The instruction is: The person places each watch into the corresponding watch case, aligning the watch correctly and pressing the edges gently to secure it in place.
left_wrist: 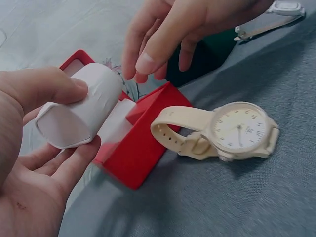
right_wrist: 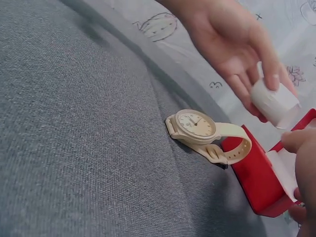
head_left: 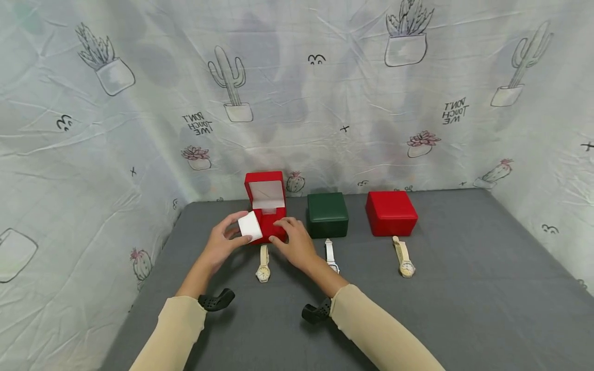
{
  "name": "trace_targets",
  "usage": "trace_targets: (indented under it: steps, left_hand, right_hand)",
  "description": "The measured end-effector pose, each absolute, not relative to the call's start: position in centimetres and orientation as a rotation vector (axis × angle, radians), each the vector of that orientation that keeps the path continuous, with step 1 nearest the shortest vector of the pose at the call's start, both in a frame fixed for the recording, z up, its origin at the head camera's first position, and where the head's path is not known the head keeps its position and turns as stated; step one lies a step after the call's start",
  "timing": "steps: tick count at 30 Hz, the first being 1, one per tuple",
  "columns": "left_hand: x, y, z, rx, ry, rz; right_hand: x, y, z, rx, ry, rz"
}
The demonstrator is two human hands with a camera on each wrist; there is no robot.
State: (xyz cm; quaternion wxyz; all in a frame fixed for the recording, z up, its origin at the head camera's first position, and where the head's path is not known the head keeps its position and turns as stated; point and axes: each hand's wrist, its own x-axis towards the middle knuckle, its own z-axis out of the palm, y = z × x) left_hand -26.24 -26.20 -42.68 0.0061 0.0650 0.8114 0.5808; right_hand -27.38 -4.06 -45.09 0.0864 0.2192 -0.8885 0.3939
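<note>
Between thumb and fingers, my left hand (head_left: 221, 242) grips a white watch cushion (head_left: 250, 226), raised over the left side of an open red watch box (head_left: 271, 226). The box's lid stands up at the back, and its lining is white. My right hand (head_left: 299, 246) hovers at the box's right front, fingers loosely bent and nothing held. In the left wrist view those fingers (left_wrist: 163, 47) hang beside the cushion (left_wrist: 94, 98). Just in front of the box lies a cream watch (left_wrist: 239, 129) with its strap buckled into a loop.
A closed green box (head_left: 327, 214) and a closed red box (head_left: 392, 212) stand to the right. In front of them lie a white watch (head_left: 330, 252), partly behind my right forearm, and another cream watch (head_left: 404, 260). A printed cloth (head_left: 343, 103) hangs behind the grey table (head_left: 445, 309).
</note>
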Motion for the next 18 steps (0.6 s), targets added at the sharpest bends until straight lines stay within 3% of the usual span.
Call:
trace_targets:
  steps: [18]
  left_hand:
    - [-21.3, -28.0, -45.4, 0.151, 2.236, 2.101]
  right_hand:
    - [-24.7, -3.8, -45.3, 1.088, -2.84, 1.089]
